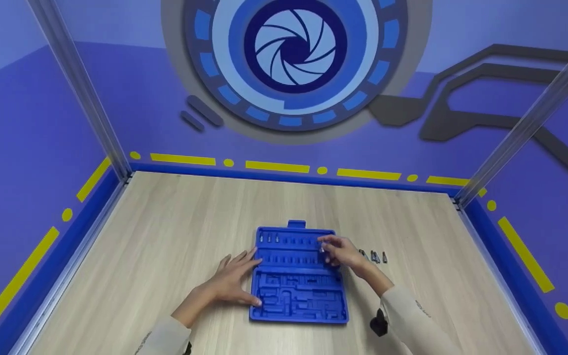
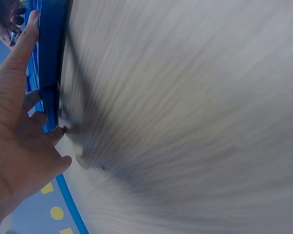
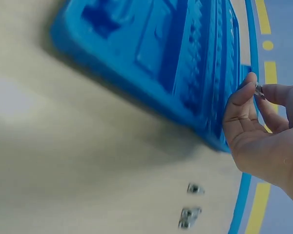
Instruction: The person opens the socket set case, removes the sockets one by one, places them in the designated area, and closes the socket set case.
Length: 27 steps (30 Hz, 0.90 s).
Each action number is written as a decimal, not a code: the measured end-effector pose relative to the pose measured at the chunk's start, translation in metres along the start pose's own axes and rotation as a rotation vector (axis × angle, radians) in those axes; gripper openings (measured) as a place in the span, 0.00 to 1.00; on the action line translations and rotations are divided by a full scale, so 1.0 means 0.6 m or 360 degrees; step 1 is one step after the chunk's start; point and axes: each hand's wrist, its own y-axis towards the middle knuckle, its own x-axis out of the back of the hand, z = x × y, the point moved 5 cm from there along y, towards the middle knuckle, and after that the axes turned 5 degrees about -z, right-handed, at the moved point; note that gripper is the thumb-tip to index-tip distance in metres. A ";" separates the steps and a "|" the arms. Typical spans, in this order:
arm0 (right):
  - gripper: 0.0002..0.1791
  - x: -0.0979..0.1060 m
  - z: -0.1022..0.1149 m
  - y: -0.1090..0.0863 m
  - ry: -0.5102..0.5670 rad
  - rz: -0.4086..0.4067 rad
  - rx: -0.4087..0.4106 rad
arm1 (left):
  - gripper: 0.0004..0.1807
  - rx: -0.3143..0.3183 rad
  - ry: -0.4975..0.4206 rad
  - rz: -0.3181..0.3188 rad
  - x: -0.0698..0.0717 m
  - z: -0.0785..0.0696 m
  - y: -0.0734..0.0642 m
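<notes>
Head view: loose bits (image 1: 374,257) near case (image 1: 295,267)

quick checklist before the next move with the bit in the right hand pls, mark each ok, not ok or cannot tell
1. Case open: ok, the blue case lies open on the table.
2. Case steadied: ok, the left hand rests against its left side.
3. Bit gripped: ok, the right hand pinches a small metal bit between its fingertips.
4. Bit lined up with a slot: cannot tell, the fingers hide what lies under it.
5. Bits in the top row: ok, three seated bits show at its left end.
6. All bits stored: not ok, several loose bits lie right of the case.
</notes>
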 end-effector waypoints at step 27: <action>0.29 0.205 -0.082 -0.074 0.0054 -0.0248 -0.0136 | 0.62 -0.0026 0.0022 -0.0014 -0.001 -0.001 -0.001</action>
